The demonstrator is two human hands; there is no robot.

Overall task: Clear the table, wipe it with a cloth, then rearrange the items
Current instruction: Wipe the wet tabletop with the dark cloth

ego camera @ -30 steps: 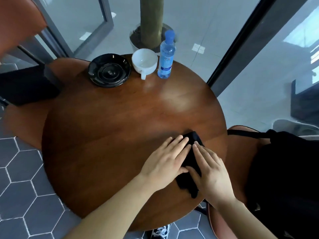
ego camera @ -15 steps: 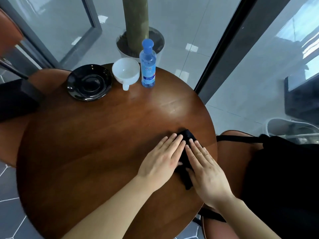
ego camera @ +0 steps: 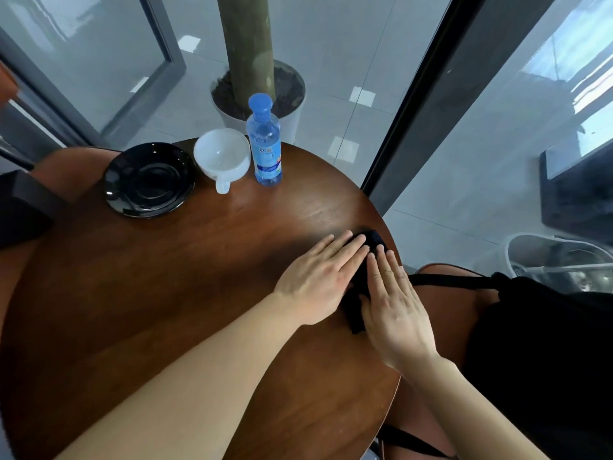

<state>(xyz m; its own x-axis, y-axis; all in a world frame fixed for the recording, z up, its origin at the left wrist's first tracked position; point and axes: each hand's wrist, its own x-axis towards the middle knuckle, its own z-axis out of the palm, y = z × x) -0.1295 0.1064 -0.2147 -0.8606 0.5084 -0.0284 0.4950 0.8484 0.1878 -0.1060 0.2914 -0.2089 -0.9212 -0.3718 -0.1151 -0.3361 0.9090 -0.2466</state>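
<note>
Both hands lie flat, left hand point(ego camera: 318, 280) and right hand point(ego camera: 398, 310), pressing a black cloth point(ego camera: 356, 293) on the worktop point(ego camera: 166, 293) at right of frame.

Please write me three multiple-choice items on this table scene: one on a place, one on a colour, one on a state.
1. Where is the cup?
A. Between the saucer and the bottle
B. On the saucer
C. On the floor

2. What colour is the cloth?
A. White
B. Black
C. Yellow

3. How are the hands?
A. Clenched in fists
B. Lifted off the table
C. Flat on the cloth

Key: 1 A, it stands on bare wood between them. 2 B, black shows between the hands. 3 C, the left hand and right hand lie spread.
</note>
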